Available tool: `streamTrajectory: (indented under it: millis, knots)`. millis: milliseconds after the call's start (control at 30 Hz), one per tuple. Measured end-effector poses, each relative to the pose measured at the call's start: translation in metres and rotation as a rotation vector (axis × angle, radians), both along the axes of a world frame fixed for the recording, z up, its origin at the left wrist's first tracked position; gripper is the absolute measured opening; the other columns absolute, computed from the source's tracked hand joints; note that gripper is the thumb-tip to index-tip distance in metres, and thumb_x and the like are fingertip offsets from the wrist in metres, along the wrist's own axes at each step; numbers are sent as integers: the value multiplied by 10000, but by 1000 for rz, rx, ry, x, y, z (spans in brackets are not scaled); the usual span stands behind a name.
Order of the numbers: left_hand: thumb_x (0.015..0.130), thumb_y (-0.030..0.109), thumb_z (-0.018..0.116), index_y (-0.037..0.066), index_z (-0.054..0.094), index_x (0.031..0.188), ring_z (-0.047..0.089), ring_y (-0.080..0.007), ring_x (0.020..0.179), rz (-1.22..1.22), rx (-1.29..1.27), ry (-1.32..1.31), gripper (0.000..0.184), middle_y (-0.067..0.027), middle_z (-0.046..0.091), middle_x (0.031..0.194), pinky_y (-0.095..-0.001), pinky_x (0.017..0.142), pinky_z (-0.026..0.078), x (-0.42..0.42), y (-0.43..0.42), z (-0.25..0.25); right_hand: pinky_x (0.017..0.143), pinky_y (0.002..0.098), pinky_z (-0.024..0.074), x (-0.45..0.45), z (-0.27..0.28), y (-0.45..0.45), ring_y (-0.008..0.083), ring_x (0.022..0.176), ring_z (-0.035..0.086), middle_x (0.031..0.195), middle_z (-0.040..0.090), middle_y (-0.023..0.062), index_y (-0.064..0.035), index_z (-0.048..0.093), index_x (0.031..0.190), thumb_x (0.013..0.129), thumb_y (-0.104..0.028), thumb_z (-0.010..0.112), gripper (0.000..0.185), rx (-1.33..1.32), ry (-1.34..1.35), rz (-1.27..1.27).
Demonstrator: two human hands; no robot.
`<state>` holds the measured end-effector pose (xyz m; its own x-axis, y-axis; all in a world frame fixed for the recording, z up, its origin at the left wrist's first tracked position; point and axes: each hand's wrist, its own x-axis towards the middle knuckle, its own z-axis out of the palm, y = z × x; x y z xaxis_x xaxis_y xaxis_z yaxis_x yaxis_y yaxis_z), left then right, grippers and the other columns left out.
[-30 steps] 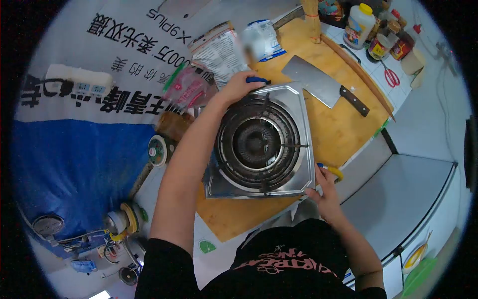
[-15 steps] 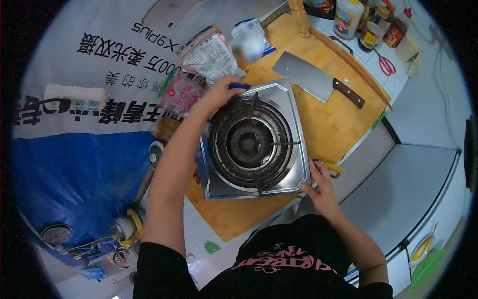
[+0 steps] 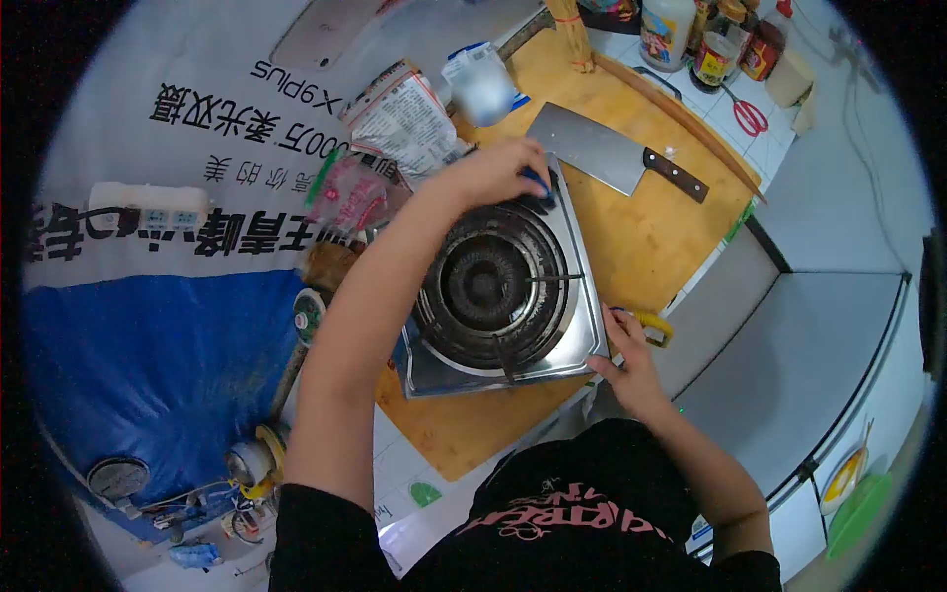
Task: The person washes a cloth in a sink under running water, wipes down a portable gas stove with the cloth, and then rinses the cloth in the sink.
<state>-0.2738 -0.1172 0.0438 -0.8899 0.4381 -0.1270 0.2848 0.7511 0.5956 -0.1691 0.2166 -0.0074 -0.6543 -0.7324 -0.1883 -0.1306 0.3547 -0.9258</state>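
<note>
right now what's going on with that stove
A person is at a gas stove over a wooden board. The left hand pinches a small blue item, hard to identify, at the stove's far corner. The right hand is against its right edge. A cleaver lies on the board beyond.

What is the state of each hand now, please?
Left hand: closed, holding a small blue item.
Right hand: touching the stove; its grip cannot be told.

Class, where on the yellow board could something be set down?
On the board, a wide bare patch lies between stove, cleaver and right hand; a smaller one between stove and near edge. Crowded: bags at the stove's far left, bottles and scissors beyond the board.
</note>
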Motion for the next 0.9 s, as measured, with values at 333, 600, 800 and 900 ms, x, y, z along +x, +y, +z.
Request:
streamTrajectory:
  millis: [333, 600, 800, 900]
  knots:
    - [629, 22, 668, 52, 662, 744, 555, -296, 942, 7, -382, 52, 119, -108, 589, 943, -354, 827, 467, 1, -16, 9, 1012, 378, 308, -1, 1, 0, 359, 1181, 381, 1271, 373, 207, -62, 352, 1360, 752, -148, 688, 700, -26, -23, -20]
    - [650, 103, 707, 84, 680, 769, 568, -304, 928, 56, -370, -22, 123, -121, 592, 903, -378, 805, 470, 4, 3, 12, 1020, 383, 301, -3, -3, 0, 367, 1202, 369, 1286, 363, 221, -67, 345, 1364, 737, -148, 704, 727, -15, -25, -2]
    - [730, 190, 683, 81, 668, 858, 586, -316, 867, 428, -386, 145, 169, -138, 605, 885, -397, 781, 470, -4, 28, 2, 1029, 389, 298, -4, 1, -1, 378, 1221, 350, 1306, 350, 228, -78, 334, 1370, 740, -143, 699, 731, 12, -30, 11]
    - [739, 183, 678, 53, 647, 838, 578, -320, 857, 425, -38, 271, 166, -137, 610, 860, -383, 775, 467, -1, 66, -16, 1029, 392, 299, -7, 6, -2, 380, 1225, 347, 1308, 349, 229, -87, 328, 1375, 749, -143, 694, 728, 10, -42, 23]
